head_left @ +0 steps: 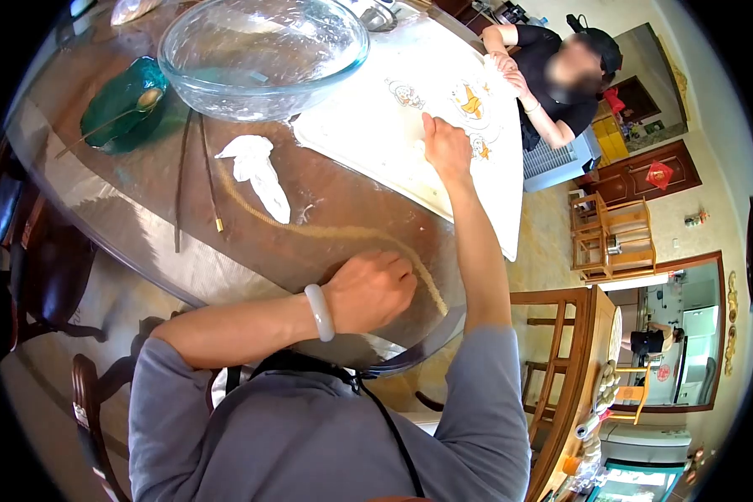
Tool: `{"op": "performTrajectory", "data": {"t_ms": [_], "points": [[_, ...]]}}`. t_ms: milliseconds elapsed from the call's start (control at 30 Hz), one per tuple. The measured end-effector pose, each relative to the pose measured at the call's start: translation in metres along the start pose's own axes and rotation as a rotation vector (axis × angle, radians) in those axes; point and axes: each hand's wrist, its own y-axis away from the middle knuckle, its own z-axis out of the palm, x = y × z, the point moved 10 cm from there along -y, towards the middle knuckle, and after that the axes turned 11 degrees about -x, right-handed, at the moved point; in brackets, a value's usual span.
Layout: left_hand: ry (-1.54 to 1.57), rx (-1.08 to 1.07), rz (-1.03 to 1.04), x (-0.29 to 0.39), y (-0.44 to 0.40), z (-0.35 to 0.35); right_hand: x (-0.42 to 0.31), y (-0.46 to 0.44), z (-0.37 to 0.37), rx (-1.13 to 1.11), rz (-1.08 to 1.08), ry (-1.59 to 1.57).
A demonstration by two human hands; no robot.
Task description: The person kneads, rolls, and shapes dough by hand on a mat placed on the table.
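Note:
My right hand (448,149) rests on a white board (368,142) with printed cartoon figures. One finger points forward and the others are curled under; whatever lies beneath them is hidden. A faint pale patch shows on the board beside that hand. My left hand (368,289), with a pale bangle on the wrist, lies closed near the table edge, and nothing shows in its fingers. Beyond it lies a crumpled white tissue or bag (259,174). A large glass bowl (259,105), smeared with white residue, stands at the far left of the board.
A green bowl (109,125) with a spoon (149,99) sits on the left, near a pair of chopsticks (182,180). Across the board a person (552,84) in black has both hands together. Wooden chairs (615,230) and a side table (590,351) stand to the right.

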Motion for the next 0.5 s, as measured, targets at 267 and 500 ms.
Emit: {"op": "performTrajectory", "data": {"t_ms": [267, 500], "points": [[-0.008, 0.07, -0.038, -0.014, 0.001, -0.01, 0.009, 0.008, -0.003, 0.024, 0.022, -0.101], [-0.007, 0.068, -0.027, -0.013, 0.001, -0.01, 0.022, 0.04, -0.037, -0.023, 0.106, -0.276]]}}
